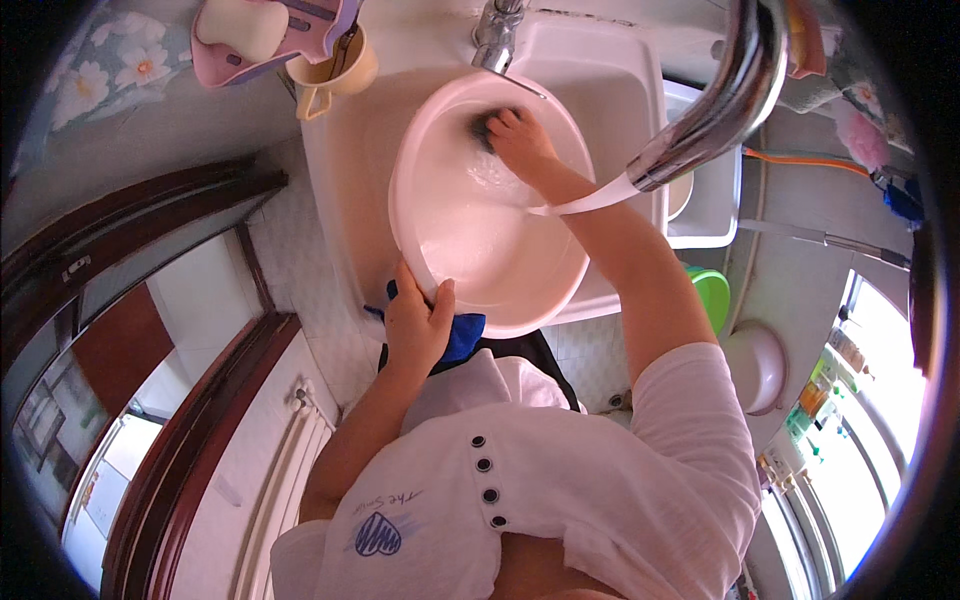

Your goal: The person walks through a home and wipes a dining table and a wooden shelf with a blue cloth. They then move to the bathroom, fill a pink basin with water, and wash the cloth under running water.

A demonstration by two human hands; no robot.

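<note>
A pink plastic basin [480, 255] rests tilted over the sink, under a stream of water [600, 198] from a chrome spout [667, 154]. My left hand [424, 319] grips the basin's near left rim, thumb on the inside. Below that hand and the rim shows a blue cloth [465, 335]; whether the fingers also hold it cannot be told. Inside the basin's far part, my right hand [521, 139] presses a dark, blurred scrubbing pad or cloth [484, 129] against the wall. Some water lies in the basin.
A chrome faucet [496, 37] stands just beyond the basin. At the upper left are a yellow cup [345, 71] and a soap dish [214, 69] with a soap bar [247, 28]. A green basin [712, 296] and another pale basin [757, 367] are at the right.
</note>
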